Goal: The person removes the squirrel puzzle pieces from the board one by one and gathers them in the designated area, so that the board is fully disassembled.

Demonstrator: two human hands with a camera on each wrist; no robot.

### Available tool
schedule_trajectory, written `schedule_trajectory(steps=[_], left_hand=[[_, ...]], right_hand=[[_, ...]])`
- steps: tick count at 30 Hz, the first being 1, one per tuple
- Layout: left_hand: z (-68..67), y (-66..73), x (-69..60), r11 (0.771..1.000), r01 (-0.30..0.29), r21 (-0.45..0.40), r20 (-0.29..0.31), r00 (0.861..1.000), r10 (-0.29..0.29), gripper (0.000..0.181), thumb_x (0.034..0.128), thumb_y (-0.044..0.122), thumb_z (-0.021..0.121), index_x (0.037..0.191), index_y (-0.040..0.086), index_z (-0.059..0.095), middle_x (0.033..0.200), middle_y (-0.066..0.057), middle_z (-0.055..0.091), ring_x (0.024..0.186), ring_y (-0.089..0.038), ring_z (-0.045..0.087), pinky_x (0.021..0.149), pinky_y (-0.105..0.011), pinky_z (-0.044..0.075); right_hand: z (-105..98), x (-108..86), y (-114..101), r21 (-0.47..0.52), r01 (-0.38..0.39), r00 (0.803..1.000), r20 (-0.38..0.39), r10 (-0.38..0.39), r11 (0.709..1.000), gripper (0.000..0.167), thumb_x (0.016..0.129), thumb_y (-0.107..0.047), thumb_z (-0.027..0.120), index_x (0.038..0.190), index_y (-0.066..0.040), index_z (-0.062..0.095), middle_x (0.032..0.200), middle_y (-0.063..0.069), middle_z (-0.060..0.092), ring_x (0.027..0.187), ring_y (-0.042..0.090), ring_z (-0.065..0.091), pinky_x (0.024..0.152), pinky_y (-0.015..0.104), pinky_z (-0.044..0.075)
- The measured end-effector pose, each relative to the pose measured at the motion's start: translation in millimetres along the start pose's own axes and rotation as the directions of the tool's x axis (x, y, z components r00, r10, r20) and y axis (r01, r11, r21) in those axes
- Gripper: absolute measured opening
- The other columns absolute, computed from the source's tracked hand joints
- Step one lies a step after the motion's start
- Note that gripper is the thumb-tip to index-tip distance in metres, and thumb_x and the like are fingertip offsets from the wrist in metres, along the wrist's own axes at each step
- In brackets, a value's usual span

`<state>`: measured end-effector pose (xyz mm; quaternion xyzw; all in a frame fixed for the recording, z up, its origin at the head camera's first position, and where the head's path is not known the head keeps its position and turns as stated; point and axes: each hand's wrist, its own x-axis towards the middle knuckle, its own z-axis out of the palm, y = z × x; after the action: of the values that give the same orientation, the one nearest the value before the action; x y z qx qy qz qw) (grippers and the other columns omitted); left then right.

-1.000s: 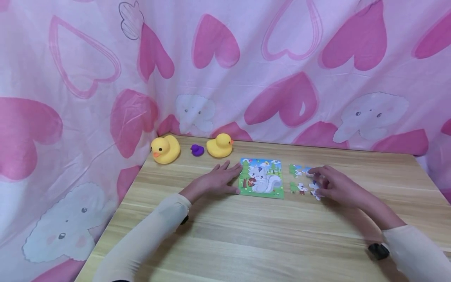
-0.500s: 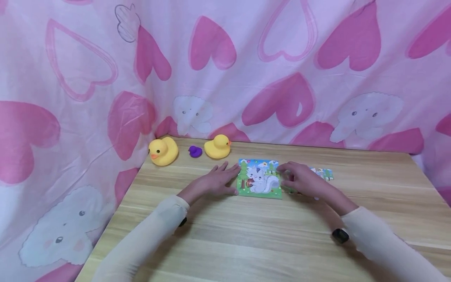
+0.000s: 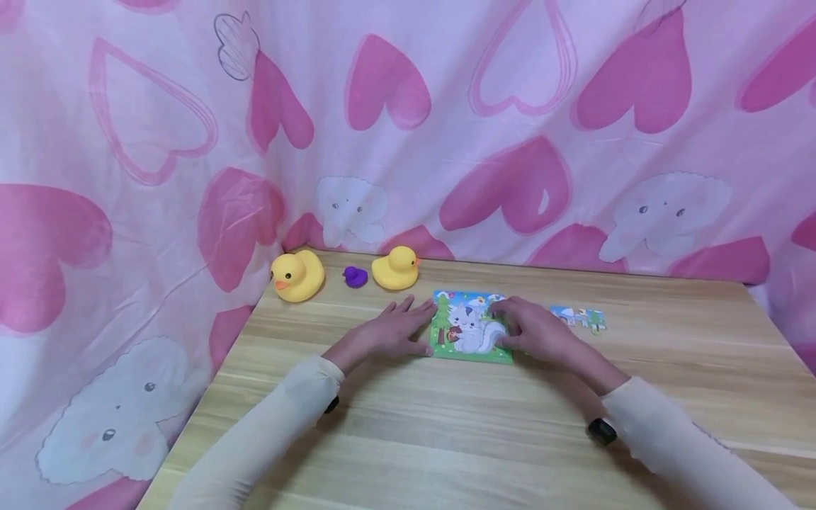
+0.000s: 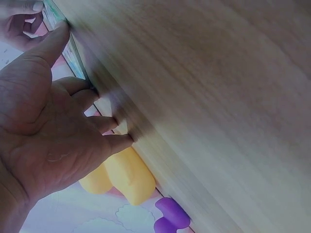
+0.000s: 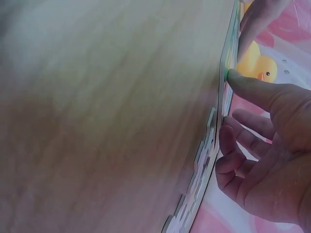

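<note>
A flat square board [image 3: 468, 326] with a grey squirrel picture lies on the table. My left hand [image 3: 390, 331] rests at its left edge, fingers spread and fairly straight. My right hand [image 3: 534, 329] is over the board's right side, thumb and forefinger apart with their tips touching it near the squirrel's tail. In the right wrist view, no piece shows between that thumb [image 5: 252, 90] and forefinger, and the other fingers are bent. Loose jigsaw pieces [image 3: 593, 320] lie to the right of the board, partly hidden by my right hand.
Along the back left of the wooden table [image 3: 408, 432] stand a yellow duck [image 3: 297, 276], a small purple duck [image 3: 355, 277] and another yellow duck [image 3: 395, 269]. A pink curtain with hearts [image 3: 389, 81] hangs behind and at the left side.
My right hand has moved left from the loose jigsaw pieces onto the right part of the board. My left hand has stayed at the board's left edge.
</note>
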<state>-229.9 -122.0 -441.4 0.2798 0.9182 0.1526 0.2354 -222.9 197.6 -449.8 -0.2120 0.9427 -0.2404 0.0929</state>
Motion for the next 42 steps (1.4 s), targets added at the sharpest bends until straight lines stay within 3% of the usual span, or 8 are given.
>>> schedule_trajectory(steps=[6, 11, 20, 32, 42], left_hand=[[-0.2, -0.6, -0.7, 1.000, -0.006, 0.016, -0.003, 1.000, 0.006, 0.088, 0.1039, 0.051, 0.062, 0.171, 0.021, 0.014, 0.181, 0.002, 0.005, 0.168, -0.037, -0.003, 0.136, -0.060, 0.001], [0.3, -0.9, -0.2, 1.000, -0.013, 0.015, -0.003, 1.000, 0.014, 0.088, 0.1041, 0.051, 0.062, 0.171, 0.022, 0.013, 0.181, 0.002, 0.004, 0.168, -0.037, -0.003, 0.135, -0.061, 0.000], [1.3, -2.1, 0.5, 1.000, -0.008, 0.014, -0.010, 1.000, 0.008, 0.088, 0.1038, 0.051, 0.062, 0.171, 0.022, 0.014, 0.181, 0.003, 0.004, 0.168, -0.036, -0.003, 0.136, -0.060, 0.000], [0.9, -1.2, -0.1, 1.000, -0.013, 0.008, -0.009, 1.000, 0.013, 0.089, 0.1037, 0.050, 0.063, 0.172, 0.022, 0.013, 0.181, 0.002, 0.004, 0.168, -0.036, -0.003, 0.135, -0.061, 0.001], [2.2, -1.4, 1.8, 1.000, -0.014, 0.025, -0.014, 1.000, 0.014, 0.088, 0.1037, 0.049, 0.064, 0.171, 0.019, 0.017, 0.181, 0.000, 0.009, 0.168, -0.037, 0.000, 0.135, -0.062, 0.004]], right_hand=[[1.5, 4.6, -1.2, 0.052, -0.014, 1.000, 0.015, 0.013, 0.999, 0.068, 0.091, -0.021, 0.084, 0.152, -0.019, 0.055, 0.121, 0.004, 0.066, 0.088, 0.018, 0.057, 0.075, 0.030, 0.050], [0.4, 9.8, -0.1, 0.082, -0.018, 0.998, 0.064, 0.012, 0.996, 0.073, 0.092, -0.019, 0.083, 0.157, -0.028, 0.051, 0.131, 0.011, 0.063, 0.089, 0.020, 0.058, 0.070, 0.031, 0.054], [-1.8, 14.3, 0.0, 0.066, -0.004, 0.996, 0.085, -0.002, 0.998, 0.053, 0.092, -0.016, 0.083, 0.142, -0.021, 0.065, 0.128, 0.008, 0.061, 0.094, 0.021, 0.057, 0.079, 0.033, 0.052], [-3.6, 18.2, 0.7, 0.100, 0.029, 0.995, 0.096, -0.039, 0.995, 0.052, 0.090, -0.011, 0.084, 0.137, -0.018, 0.064, 0.126, 0.010, 0.056, 0.113, 0.027, 0.055, 0.099, 0.046, 0.054], [-4.9, 19.1, 4.9, 0.097, 0.058, 0.995, 0.077, -0.065, 0.994, 0.047, 0.091, -0.006, 0.081, 0.134, -0.017, 0.067, 0.119, 0.009, 0.060, 0.103, 0.024, 0.056, 0.090, 0.039, 0.054]])
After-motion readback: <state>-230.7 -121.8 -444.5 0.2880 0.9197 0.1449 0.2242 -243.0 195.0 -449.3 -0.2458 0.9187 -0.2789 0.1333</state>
